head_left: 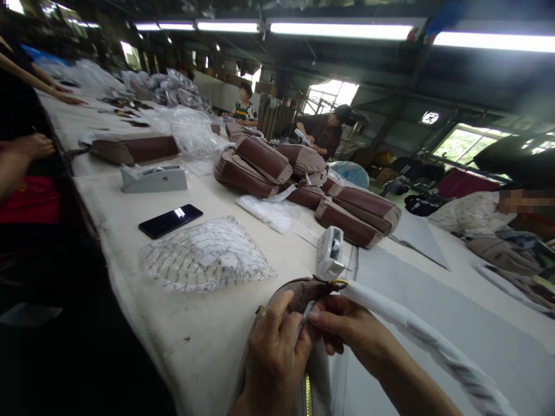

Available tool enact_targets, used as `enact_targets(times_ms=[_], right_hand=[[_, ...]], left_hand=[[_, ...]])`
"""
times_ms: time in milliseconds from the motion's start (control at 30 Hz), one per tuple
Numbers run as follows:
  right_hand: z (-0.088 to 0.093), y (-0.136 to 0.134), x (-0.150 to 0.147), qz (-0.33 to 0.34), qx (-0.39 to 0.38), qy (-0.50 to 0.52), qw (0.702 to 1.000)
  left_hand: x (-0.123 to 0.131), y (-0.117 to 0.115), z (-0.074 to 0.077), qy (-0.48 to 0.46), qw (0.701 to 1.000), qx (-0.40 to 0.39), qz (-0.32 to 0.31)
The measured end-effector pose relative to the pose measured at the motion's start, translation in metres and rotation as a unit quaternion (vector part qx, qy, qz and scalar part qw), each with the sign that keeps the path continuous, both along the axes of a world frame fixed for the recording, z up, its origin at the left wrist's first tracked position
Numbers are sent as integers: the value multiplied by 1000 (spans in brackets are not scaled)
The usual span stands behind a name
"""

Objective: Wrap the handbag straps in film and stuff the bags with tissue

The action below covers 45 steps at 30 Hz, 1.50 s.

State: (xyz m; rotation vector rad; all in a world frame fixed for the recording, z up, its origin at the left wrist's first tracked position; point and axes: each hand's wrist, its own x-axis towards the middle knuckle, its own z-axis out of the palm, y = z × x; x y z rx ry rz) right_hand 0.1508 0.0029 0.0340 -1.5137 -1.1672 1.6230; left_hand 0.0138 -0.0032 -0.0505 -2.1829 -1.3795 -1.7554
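A taupe handbag (pixel 299 287) with a brown tab stands at the table's near edge, partly hidden by my hands. Its gold zipper (pixel 307 394) runs down toward me. A handle wrapped in white (pixel 403 320) curves off to the right from a gold ring. My left hand (pixel 277 346) is closed on the bag's upper edge, fingers curled over it. My right hand (pixel 347 323) pinches a thin pale grey strip (pixel 307 312) between thumb and finger, against the left fingertips. Where the strip's lower end goes is hidden.
A small white tape dispenser (pixel 330 254) stands just beyond the bag. Crumpled printed plastic (pixel 208 257), a black phone (pixel 171 221) and a grey tape dispenser (pixel 154 179) lie left. Several brown bags (pixel 260 164) are piled behind. Other people work around the table.
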Motion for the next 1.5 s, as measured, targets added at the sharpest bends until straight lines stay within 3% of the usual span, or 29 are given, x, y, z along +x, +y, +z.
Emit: enact_targets(times_ms=[133, 333, 633, 767, 833, 933, 1000, 1033, 1167, 1267, 1367, 1500], right_hand=[[6, 3, -4, -5, -12, -27, 1000], [9, 7, -6, 0, -42, -61, 997], [17, -9, -5, -24, -26, -92, 995], [11, -16, -3, -67, 15, -56, 996], [2, -17, -5, -85, 39, -25, 995], [-17, -22, -11, -105, 96, 36, 989], [-31, -26, -17, -126, 155, 50, 979], [-38, -28, -20, -140, 186, 40, 972], [-58, -32, -28, -170, 289, -50, 941], [-70, -28, -26, -152, 409, -128, 891], [-76, -22, -17, -84, 543, -224, 805], [-68, -14, -2, 70, 599, -336, 724]], left_hand=[[0, 2, 0, 15, 999, 32, -13], [-3, 4, 4, 30, 998, 19, -53], [-1, 0, 4, 1, 995, -61, -82], [-1, -4, 12, -76, 972, -174, -136], [-2, -5, 18, -158, 926, -297, -173], [-5, -6, 25, -316, 779, -488, -234], [-8, -7, 28, -400, 687, -548, -261], [-10, -7, 29, -426, 658, -559, -270], [-16, -5, 33, -486, 602, -563, -292], [-19, -3, 34, -521, 552, -578, -300], [-22, 0, 34, -541, 510, -598, -299], [-25, 3, 34, -547, 479, -624, -287]])
